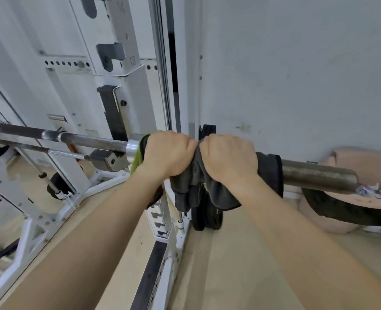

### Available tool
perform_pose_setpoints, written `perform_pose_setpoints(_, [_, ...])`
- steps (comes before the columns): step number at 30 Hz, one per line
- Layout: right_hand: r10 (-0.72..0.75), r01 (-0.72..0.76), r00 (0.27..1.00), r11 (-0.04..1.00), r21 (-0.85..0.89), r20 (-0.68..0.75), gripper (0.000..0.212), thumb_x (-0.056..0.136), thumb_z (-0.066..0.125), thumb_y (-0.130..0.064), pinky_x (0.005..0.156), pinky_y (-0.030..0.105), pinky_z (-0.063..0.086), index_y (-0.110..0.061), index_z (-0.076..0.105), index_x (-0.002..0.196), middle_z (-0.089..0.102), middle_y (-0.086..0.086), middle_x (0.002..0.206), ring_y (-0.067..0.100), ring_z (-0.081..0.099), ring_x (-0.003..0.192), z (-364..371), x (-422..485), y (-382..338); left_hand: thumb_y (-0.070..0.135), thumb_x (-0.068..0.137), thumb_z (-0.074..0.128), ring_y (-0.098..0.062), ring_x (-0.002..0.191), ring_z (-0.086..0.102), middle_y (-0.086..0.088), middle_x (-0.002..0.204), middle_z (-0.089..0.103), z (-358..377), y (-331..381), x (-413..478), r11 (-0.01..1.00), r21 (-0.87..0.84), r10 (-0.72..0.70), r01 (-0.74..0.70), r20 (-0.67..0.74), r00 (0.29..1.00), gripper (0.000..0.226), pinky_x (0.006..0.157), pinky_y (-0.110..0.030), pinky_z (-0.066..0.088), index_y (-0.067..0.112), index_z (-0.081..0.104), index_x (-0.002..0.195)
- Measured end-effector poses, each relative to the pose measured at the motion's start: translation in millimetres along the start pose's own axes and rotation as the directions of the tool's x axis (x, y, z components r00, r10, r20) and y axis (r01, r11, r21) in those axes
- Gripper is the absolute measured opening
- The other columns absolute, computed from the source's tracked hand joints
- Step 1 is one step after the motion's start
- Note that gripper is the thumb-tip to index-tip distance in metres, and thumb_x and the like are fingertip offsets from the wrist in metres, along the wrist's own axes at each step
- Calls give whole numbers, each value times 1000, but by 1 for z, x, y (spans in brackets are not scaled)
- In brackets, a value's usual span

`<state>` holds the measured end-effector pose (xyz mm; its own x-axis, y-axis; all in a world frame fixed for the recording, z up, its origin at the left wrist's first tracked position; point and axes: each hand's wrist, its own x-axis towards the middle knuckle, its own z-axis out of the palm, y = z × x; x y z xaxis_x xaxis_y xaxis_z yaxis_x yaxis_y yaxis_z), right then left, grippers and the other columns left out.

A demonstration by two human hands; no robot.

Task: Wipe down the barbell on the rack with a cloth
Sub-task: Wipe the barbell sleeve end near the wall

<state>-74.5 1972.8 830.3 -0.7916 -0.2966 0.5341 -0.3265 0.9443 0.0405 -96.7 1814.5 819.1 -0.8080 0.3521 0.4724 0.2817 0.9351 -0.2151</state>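
The left hand (pixel 167 153) and right hand (pixel 228 157) are both closed around the dark grey cloth (pixel 198 186), knuckles touching, pressing it onto the barbell (pixel 317 173) sleeve just outside the shiny collar; a green edge shows beside the left hand. The cloth's loose folds hang below the bar. The barbell rests on the white rack (pixel 126 90), its bare end reaching right toward the wall (pixel 297 74)

Wt plates (pixel 207 211) by wall (pixel 297 74)
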Motion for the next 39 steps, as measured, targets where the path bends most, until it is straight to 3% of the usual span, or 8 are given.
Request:
perform_pose_setpoints(5, [-14,-7,987,992,-129,-158,27,93,50,-26,47,30,34,-16,59,69,58,2,55,24,56,47,12,-31,20,49,93,7,-28,88,60,-4,98,65,7,10,29,998,-57,38,-23,271,962,64,64,-36,33,20,64,95])
perform_pose_setpoints(12, [231,-228,973,956,-186,-7,41,97,29,-34,55,33,27,-17,60,76,66,8,69,33,62,61,-19,-69,117,17,83,61,-20,45,29,4,47,43,-12,129,27,999,-42,-2,-4,-158,987,39,50,-27,10,21,42,49])
perform_pose_setpoints(18, [366,-365,908,930,-45,204,38,99,31,-34,66,38,34,-16,56,76,61,11,83,31,49,72,-27,-57,153,26,98,41,-27,63,51,-4,64,55,1,163,20,984,-180,-45,-5,-269,962,37,66,-40,36,15,58,66])
perform_pose_setpoints(21, [355,-349,932,934,-81,75,38,98,32,-33,59,35,31,-17,49,68,51,3,67,29,48,63,-21,-52,123,29,98,41,-26,65,51,-3,67,55,-1,141,11,985,-154,26,-71,-278,960,36,67,-38,34,14,61,72])
perform_pose_setpoints(27, [183,-195,976,976,-95,-119,34,94,34,-30,56,33,32,-14,60,78,59,5,66,27,54,58,13,-37,25,35,99,29,-29,69,58,-1,68,56,-13,18,-6,997,-46,-54,54,12,998,42,67,-41,46,18,53,69])
perform_pose_setpoints(32, [110,-143,960,983,-114,-257,20,96,45,-22,64,38,41,-13,59,83,58,5,74,26,54,67,31,-33,-1,40,102,15,-28,92,57,-5,103,65,-13,-15,22,1000,-15,-1,7,343,939,50,65,-38,39,19,61,98])
perform_pose_setpoints(35, [120,-136,982,986,-102,-146,31,96,36,-26,58,34,37,-14,59,80,60,5,70,26,56,62,19,-28,-1,47,88,4,-26,75,57,-3,83,64,2,-11,16,998,53,-26,17,184,983,68,51,-32,21,20,66,86])
perform_pose_setpoints(39, [47,-47,993,999,2,111,36,101,28,-29,57,33,36,-18,44,70,52,1,69,25,54,64,3,1,0,29,88,37,-18,53,35,3,53,48,10,6,-16,975,-97,-214,199,-175,961,37,57,-33,22,16,50,56])
